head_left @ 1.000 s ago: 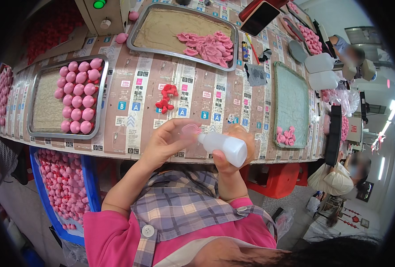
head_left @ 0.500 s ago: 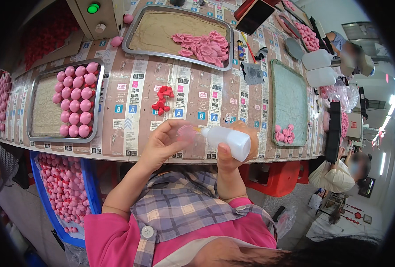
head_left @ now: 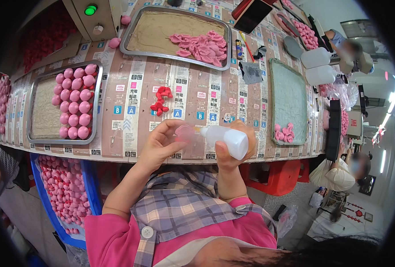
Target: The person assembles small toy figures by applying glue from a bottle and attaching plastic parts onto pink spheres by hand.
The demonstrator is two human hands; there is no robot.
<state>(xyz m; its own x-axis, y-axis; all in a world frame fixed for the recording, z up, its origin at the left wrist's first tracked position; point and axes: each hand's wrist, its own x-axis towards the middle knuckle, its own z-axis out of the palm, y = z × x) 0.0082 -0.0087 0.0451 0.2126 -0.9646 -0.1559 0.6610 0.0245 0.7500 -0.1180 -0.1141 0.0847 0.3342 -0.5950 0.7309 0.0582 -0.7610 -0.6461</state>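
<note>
Plainly, both our hands are occupied, held a little apart above the near edge of the patterned table [head_left: 133, 95]. With our left hand [head_left: 159, 146] we pinch a soft pink piece [head_left: 183, 134] between thumb and fingers; it is blurred, so we cannot make out its folds. Our right hand [head_left: 247, 134] is wrapped round a white bottle [head_left: 231, 141], thumb on the side nearer our body, fingers on the far side.

What matters most is how these two line up. We have the bottle lying nearly level across our front, its long axis slanting from the base at the lower right to the nozzle [head_left: 204, 131] at the upper left, so it points straight at the pink piece. The piece sits just left of the nozzle, in the gap between our hands, and our left hand is the nearer one to it. Whether tip and piece touch, we cannot tell through the blur.

Beyond our left hand, on the table, we see small red pieces [head_left: 160, 101]; farther off, past these, a metal tray [head_left: 179, 58] bears a heap of pink pieces [head_left: 206, 48]
</note>
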